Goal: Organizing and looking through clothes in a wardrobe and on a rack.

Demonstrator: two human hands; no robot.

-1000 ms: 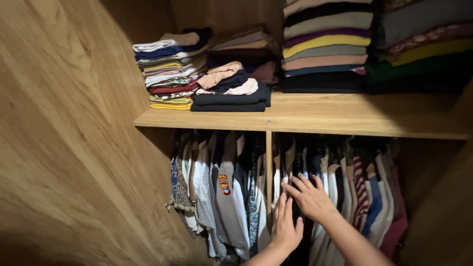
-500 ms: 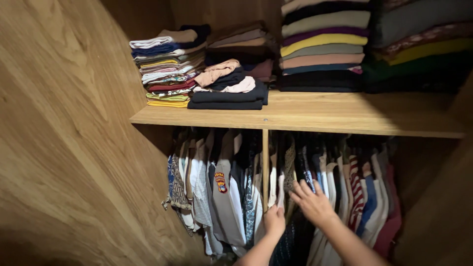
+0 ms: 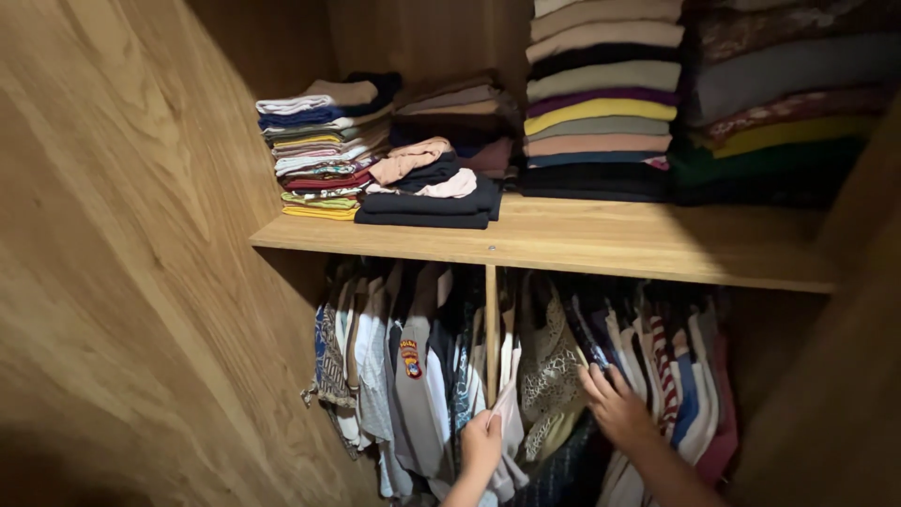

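**Hands in the hanging rail, parting the clothes**

Nearest you, your left hand (image 3: pixel 481 441) is low in the row of hanging clothes (image 3: pixel 648 376), its fingers closed on the edge of a pale garment (image 3: pixel 508 434), just right of the upright wooden post (image 3: pixel 490 329). Your right hand (image 3: pixel 615 406) lies flat against the clothes a little further right. Its fingers are spread wide and hold nothing; they press on the dark and white pieces beside a red-striped shirt (image 3: pixel 663 368).

Between your two hands a beige spotted garment (image 3: pixel 549 371) shows in the gap. As I judge it, you are in the middle of spreading the row apart to look through it. Drawing any one piece out would call for a hand higher up by the hangers, which are in shadow under the shelf and cannot be made out here.

To the left of the post hangs a grey shirt with a badge (image 3: pixel 414 376). Above all this runs the wooden shelf (image 3: pixel 601 242). On it stand a mixed folded pile (image 3: pixel 324 150), a low dark pile with pink pieces on top (image 3: pixel 430 192), a tall neat stack (image 3: pixel 601 103) and a darker stack (image 3: pixel 779 113) at the far right.
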